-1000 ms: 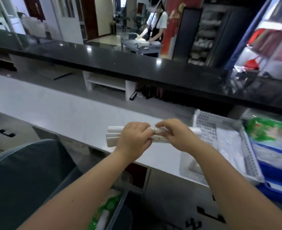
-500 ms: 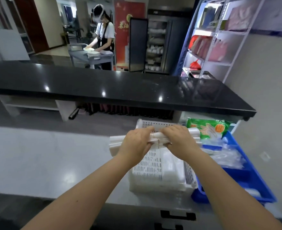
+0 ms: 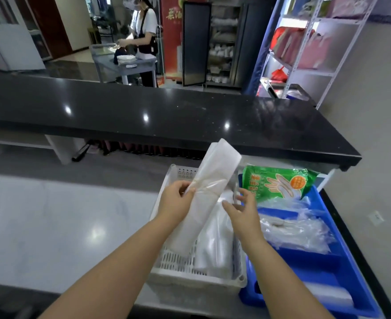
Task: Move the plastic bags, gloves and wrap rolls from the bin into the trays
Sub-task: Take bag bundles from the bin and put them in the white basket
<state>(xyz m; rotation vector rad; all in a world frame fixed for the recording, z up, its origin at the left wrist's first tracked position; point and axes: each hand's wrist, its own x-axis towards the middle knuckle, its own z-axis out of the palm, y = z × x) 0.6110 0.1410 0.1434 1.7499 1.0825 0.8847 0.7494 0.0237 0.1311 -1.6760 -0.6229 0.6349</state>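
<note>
My left hand (image 3: pixel 175 200) grips a long bundle of clear plastic bags (image 3: pixel 215 176), tilted with its top toward the black counter and its lower end down in the white slotted tray (image 3: pixel 189 276). My right hand (image 3: pixel 242 209) hovers just right of the bundle, fingers spread, holding nothing. More clear bags (image 3: pixel 215 240) lie in the white tray. The blue tray (image 3: pixel 323 268) to the right holds a green pack of gloves (image 3: pixel 279 183), loose clear plastic (image 3: pixel 298 229) and a white roll (image 3: pixel 328 293) near its front.
A white worktop (image 3: pixel 58 226) stretches to the left. A raised black counter (image 3: pixel 166 118) runs behind the trays. A metal shelf rack (image 3: pixel 309 47) stands at the right. A person works at a cart with plates (image 3: pixel 126 59) far behind.
The bundle was held level in both hands; it has swung up on end over the white tray. My right hand has let go of it. The view turned right, away from the bin.
</note>
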